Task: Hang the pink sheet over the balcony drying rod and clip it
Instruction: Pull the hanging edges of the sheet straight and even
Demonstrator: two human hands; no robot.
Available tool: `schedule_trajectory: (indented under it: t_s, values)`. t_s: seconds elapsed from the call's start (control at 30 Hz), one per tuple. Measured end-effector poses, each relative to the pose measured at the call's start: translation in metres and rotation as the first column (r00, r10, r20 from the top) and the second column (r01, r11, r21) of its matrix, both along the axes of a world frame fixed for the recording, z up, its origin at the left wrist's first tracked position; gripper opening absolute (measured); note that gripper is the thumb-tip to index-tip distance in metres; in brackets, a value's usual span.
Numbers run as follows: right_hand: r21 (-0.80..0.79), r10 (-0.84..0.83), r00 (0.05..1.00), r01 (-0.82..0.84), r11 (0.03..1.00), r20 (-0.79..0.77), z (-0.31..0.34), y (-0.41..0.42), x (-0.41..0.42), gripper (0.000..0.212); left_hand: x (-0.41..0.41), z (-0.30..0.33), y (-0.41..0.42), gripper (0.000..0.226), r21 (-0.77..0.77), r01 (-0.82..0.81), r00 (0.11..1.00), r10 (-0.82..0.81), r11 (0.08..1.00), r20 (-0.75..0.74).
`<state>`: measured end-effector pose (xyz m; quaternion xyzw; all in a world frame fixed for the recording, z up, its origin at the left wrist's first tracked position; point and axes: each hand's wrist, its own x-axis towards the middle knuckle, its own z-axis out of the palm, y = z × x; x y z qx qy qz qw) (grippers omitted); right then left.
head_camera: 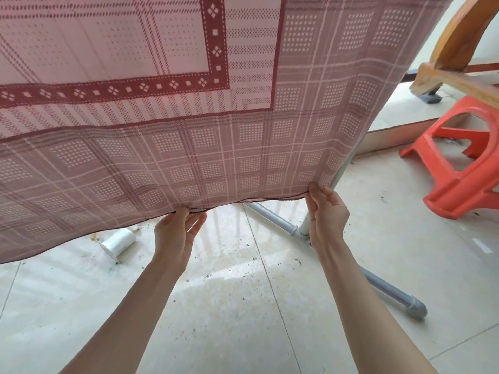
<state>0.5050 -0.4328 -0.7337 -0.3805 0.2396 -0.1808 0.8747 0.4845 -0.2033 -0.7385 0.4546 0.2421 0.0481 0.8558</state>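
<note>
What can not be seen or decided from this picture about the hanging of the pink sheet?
- Drying rod and any clips: head view, above the top edge, behind the pink sheet.
- Fingertips of the left hand and right hand: behind the hem.
- Grey stand: its upper part is hidden by the sheet.
- White roll: partly covered.
</note>
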Motion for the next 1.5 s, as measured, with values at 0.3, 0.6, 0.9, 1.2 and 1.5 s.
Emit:
schedule_trajectory:
  t_s: [0.3,0.6,0.9,1.2,1.5]
  values:
    - [0.038,0.075,0.995,-0.073,0.997,-0.071,-0.001,-0.003,-0.006,0.010,0.000,-0.003,0.000,0.029,0.022,0.017,1.000,-0.017,1.000,0.009]
    - [-0.006,0.176,0.984,-0.176,0.984,-0.026,-0.008,-0.014,-0.019,0.009,-0.010,-0.006,0.006,0.038,-0.058,0.167,0.983,-0.162,0.984,0.082]
    - [-0.425,0.366,0.606,-0.776,0.466,-0.706,0.084,-0.012,-0.081,0.066,-0.078,0.064,-0.008,0.060,0.575,0.817,0.490,-0.590,0.053,-0.642]
    - [-0.651,0.276,0.635,-0.758,0.043,-0.721,0.402,-0.043,-0.118,0.071,-0.085,0.368,-0.043,0.087,0.781,0.384,0.544,-0.564,-0.492,-0.622]
    - [-0.834,0.280,0.809,-0.549,0.048,-0.517,0.701,-0.108,-0.122,0.069,-0.081,0.672,-0.123,0.066,0.929,0.070,0.649,-0.691,-0.364,-0.319]
